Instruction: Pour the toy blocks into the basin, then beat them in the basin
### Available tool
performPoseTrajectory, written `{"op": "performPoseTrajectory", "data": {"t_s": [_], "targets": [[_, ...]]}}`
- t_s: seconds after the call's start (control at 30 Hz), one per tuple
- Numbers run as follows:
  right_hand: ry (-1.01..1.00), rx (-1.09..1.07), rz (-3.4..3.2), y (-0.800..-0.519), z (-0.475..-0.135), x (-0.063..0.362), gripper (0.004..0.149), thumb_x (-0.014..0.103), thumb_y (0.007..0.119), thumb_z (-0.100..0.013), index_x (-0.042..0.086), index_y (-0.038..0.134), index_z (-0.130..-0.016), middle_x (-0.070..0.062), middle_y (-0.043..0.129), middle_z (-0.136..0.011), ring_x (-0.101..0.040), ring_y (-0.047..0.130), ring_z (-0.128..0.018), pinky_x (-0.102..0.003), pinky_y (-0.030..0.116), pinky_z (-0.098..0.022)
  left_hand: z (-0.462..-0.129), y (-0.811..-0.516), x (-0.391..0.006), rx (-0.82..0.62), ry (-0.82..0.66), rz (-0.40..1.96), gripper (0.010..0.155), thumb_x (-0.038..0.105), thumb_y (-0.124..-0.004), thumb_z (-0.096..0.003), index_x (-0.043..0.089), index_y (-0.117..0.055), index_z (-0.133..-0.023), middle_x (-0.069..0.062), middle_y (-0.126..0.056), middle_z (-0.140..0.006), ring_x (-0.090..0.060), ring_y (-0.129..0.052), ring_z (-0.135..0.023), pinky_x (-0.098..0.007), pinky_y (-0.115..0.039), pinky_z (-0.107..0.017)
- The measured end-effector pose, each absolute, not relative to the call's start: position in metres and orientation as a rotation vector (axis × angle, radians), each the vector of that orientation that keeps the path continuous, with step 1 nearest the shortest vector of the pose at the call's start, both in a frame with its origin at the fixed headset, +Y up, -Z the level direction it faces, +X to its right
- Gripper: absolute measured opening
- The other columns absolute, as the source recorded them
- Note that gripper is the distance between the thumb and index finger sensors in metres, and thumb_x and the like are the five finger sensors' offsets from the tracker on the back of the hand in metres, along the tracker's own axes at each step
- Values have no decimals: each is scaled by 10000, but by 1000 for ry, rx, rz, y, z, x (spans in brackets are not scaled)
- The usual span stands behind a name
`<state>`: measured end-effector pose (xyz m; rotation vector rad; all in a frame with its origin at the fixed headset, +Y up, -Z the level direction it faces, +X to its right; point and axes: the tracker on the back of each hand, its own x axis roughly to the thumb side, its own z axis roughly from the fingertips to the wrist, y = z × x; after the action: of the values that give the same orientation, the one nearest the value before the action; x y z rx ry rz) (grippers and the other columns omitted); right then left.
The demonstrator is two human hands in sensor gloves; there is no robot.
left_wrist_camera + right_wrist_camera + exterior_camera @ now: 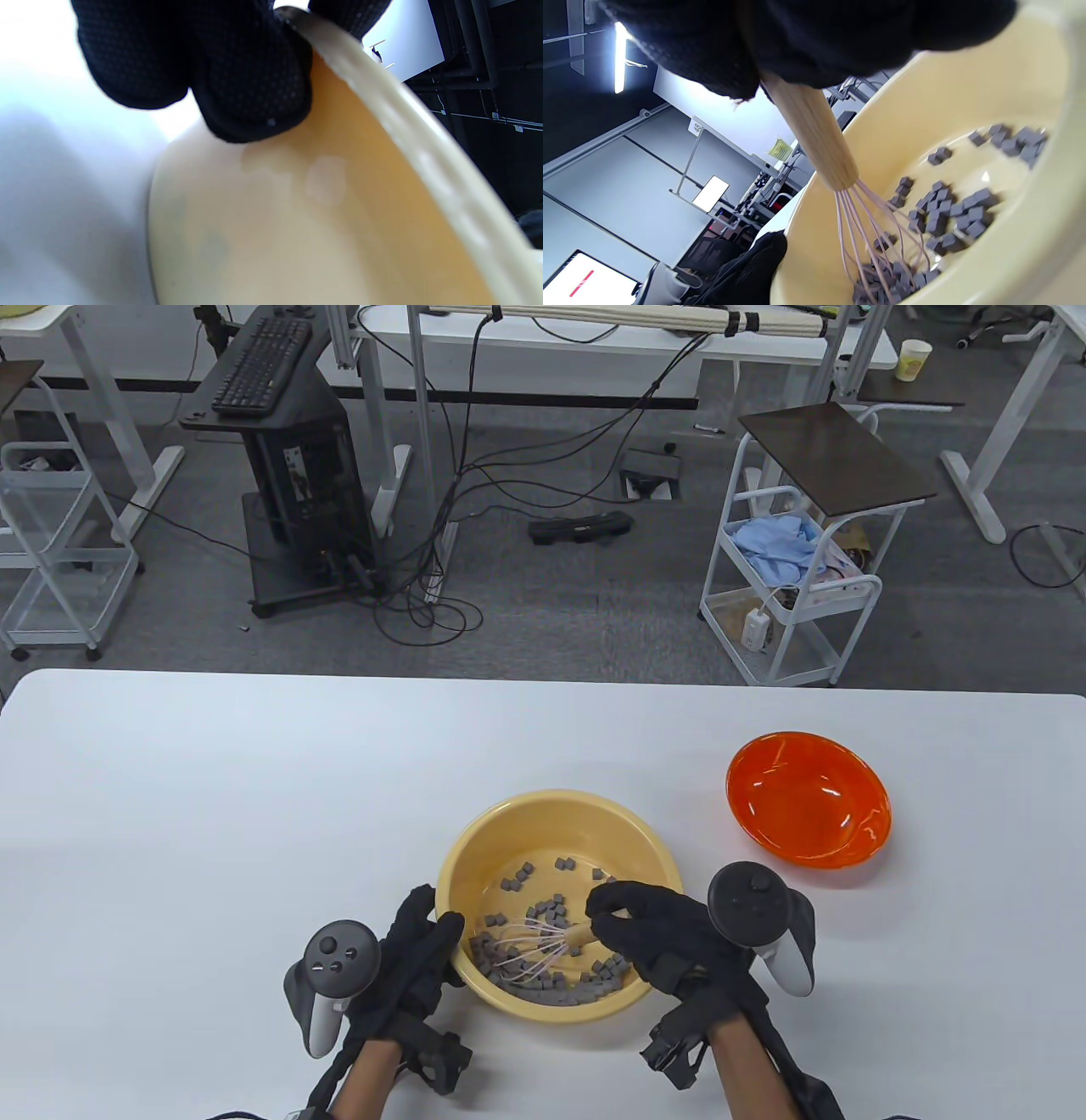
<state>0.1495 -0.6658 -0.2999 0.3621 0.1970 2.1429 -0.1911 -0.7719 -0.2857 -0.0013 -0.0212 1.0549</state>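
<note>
A yellow basin (509, 823) (925, 106) sits on the white table near the front edge, with several small grey toy blocks (543, 916) (941, 212) scattered on its bottom. My right hand (653, 933) grips the wooden handle of a whisk (543, 946) (818, 140); its pink wire loops stand among the blocks at the basin's near left side. My left hand (420, 950) (237, 72) holds the basin's near left rim (424, 140), fingers on the outer wall and thumb over the edge.
An empty orange bowl (808, 799) lies on the table to the right of the basin. The white table (212, 814) stretches left and back. Beyond its far edge are a white cart (797, 585), cables and a computer stand on the floor.
</note>
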Motion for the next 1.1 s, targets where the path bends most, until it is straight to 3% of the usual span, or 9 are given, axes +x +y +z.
{"op": "performPoseTrajectory", "data": {"t_s": [0.67, 0.9, 1.1], "targets": [[-109, 262, 2497, -633, -283, 161, 391, 347, 860, -629, 94, 824, -926, -190, 873, -517, -202, 862, -251, -416, 798, -298, -286, -773, -191, -8, -21, 1059, 669, 352, -675, -683, -134, -470, -1095, -106, -941, -652, -80, -1057, -417, -445, -909, -456], [-285, 196, 2600, -639, -282, 155, 392, 338, 856, -635, 109, 811, -950, -212, 872, -569, -234, 883, -296, -436, 798, -335, -286, -773, -191, -12, -24, 1063, 670, 352, -675, -684, -135, -468, -1096, -110, -940, -651, -82, -1057, -415, -447, -909, -455], [-226, 225, 2520, -661, -292, 148, 447, 325, 812, -656, 81, 730, -1022, -271, 845, -723, -338, 925, -439, -494, 792, -432, -286, -773, -191, -15, -26, 1066, 670, 351, -674, -684, -134, -467, -1096, -111, -939, -652, -85, -1057, -417, -449, -907, -456]]}}
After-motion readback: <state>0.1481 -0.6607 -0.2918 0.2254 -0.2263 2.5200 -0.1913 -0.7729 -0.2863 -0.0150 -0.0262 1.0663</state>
